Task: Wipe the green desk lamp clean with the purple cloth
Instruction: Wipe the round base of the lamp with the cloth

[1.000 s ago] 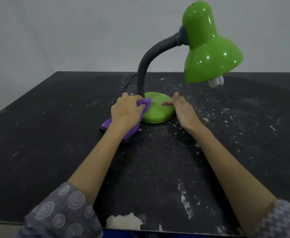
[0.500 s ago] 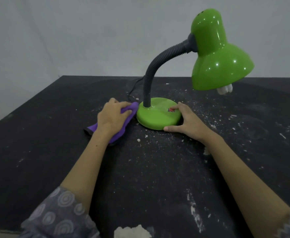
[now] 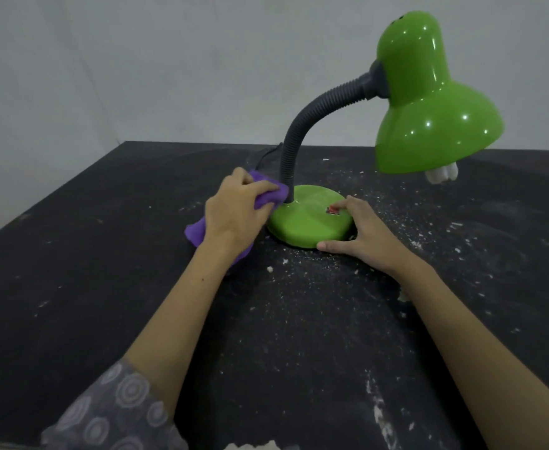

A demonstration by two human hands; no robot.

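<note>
Left hand (image 3: 234, 211) grips the purple cloth (image 3: 268, 196) against the foot of the gooseneck (image 3: 302, 138), left of the green desk lamp's base (image 3: 305, 222) at frame centre; right hand (image 3: 365, 237), fingers spread, apparently steadies the base's right rim.

Dim, even light, small glints on the glossy lamp shade (image 3: 429, 118), soft focus, wide-angle bowing at edges.

Bare makeshift workroom: scuffed, crumb-strewn black table (image 3: 104, 287) against a plain white wall (image 3: 169, 60)
</note>
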